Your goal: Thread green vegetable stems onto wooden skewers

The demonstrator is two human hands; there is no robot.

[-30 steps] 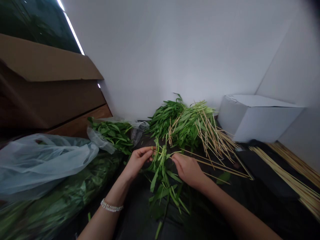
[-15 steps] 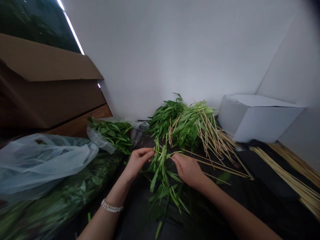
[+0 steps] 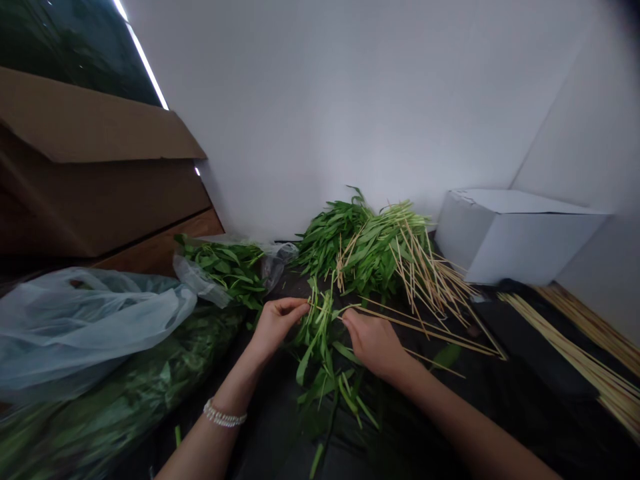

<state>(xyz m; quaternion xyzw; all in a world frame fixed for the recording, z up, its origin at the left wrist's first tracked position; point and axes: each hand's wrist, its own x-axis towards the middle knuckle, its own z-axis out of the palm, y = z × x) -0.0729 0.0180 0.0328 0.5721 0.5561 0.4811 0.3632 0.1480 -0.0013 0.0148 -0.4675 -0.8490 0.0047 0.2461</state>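
Between my hands hangs a bunch of leafy green stems (image 3: 320, 327), threaded across a thin bamboo skewer (image 3: 339, 317). My left hand (image 3: 274, 327) pinches the skewer's left end between thumb and fingertips, beside the stems. On the other side, my right hand (image 3: 376, 341) is closed around the skewer, its fingers partly hidden behind the knuckles. Loose leaves and cut stems (image 3: 350, 397) lie on the dark surface below. Several loose skewers (image 3: 430, 330) stretch out to the right of my right hand.
Behind lies a heap of leafy greens (image 3: 335, 230) with skewers (image 3: 430, 273) through it. Plastic bags of greens (image 3: 230, 267) and a cardboard box (image 3: 100, 193) stand left. At right are a white box (image 3: 530, 243) and long sticks (image 3: 560, 340).
Both hands keep their hold on the skewer. The right hand has shifted slightly to the left, and the hanging leaves have swung a little to the left.
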